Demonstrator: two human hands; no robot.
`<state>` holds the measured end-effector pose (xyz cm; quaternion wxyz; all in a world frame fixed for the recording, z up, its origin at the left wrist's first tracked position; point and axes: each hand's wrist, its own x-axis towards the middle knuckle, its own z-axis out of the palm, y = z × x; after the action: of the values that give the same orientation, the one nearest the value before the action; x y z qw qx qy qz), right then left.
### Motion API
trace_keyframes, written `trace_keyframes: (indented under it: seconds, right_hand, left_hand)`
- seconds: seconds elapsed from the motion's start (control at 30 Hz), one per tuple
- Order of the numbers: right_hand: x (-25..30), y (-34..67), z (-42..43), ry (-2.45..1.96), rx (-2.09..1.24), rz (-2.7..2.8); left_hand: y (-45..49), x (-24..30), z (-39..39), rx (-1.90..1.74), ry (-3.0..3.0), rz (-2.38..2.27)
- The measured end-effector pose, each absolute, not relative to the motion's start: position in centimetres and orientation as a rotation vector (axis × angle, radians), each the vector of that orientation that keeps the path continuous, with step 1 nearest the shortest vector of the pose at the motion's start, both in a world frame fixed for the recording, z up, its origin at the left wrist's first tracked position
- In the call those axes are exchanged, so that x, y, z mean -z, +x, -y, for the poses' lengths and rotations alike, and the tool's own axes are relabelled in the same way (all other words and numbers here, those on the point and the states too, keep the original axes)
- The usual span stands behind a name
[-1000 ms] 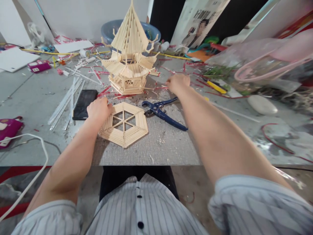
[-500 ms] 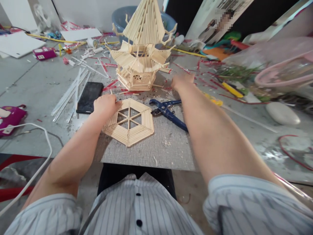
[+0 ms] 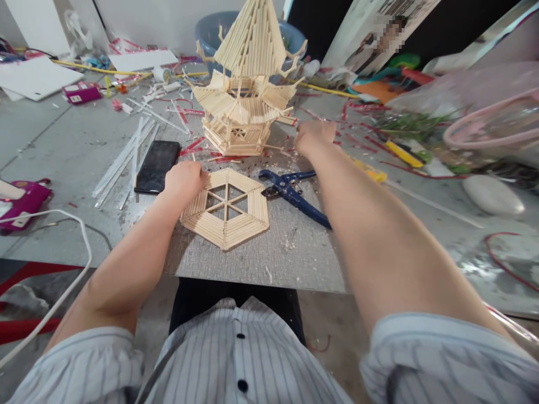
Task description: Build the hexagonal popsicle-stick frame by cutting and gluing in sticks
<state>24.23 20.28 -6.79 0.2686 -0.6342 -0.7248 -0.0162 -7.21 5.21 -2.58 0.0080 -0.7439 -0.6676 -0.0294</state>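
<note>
My left hand [image 3: 185,180] is closed at the left edge of a flat hexagonal frame [image 3: 246,230] made of pale wooden sticks, with spokes across its open middle. A thin wooden stick [image 3: 194,157] pokes up past its fingers and seems to be held there. My right hand [image 3: 315,138] reaches down to the table right of the stick pagoda [image 3: 240,109], fingers curled; what they hold, if anything, is hidden. Blue-handled pliers [image 3: 290,191] lie between the frame and my right forearm.
A black phone [image 3: 156,165] and clear plastic strips [image 3: 122,168] lie left of my left hand. Red scraps [image 3: 191,145] surround the pagoda. Behind it stands a blue basin [image 3: 206,33]. A white cable [image 3: 80,235] hangs over the table's front left edge. A white oval object [image 3: 492,193] sits far right.
The whole view has shifted slightly, so things appear a little further right. Both hands keep nearly the same places, and the frame and pagoda stay put.
</note>
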Motion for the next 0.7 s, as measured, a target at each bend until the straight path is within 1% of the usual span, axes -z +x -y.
trace_keyframes:
  seconds: [0.03,0.07,0.13,0.2,0.3,0.43,0.53,0.7]
  right_hand:
    - [6.3,24.0,-19.7,-1.808,0.105,1.906]
    - [5.7,23.6,-19.0,-1.807,0.144,1.893]
    - [4.4,22.7,-16.7,-1.681,0.173,1.877]
    - [3.4,21.6,-13.6,-1.529,0.134,1.871]
    - [2.6,20.0,-8.0,-1.367,-0.056,1.925]
    - [3.5,18.6,-2.2,-1.269,-0.362,2.048]
    - [4.9,18.3,-0.8,-1.216,-0.55,2.111]
    - [6.6,18.5,-1.5,-1.27,-0.661,2.038]
  left_hand:
    - [-7.2,2.6,-5.2,0.104,-2.323,2.09]
    - [-7.2,2.6,-5.2,0.114,-2.316,2.1]
    - [-7.1,2.6,-5.2,0.134,-2.292,2.129]
    - [-7.1,2.6,-5.1,0.153,-2.266,2.159]
    - [-7.1,2.5,-5.1,0.174,-2.243,2.2]
    - [-7.4,2.5,-5.3,0.186,-2.217,2.237]
    - [-7.8,2.6,-5.7,0.168,-2.23,2.25]
    - [-8.3,2.8,-6.4,0.312,-2.284,2.227]
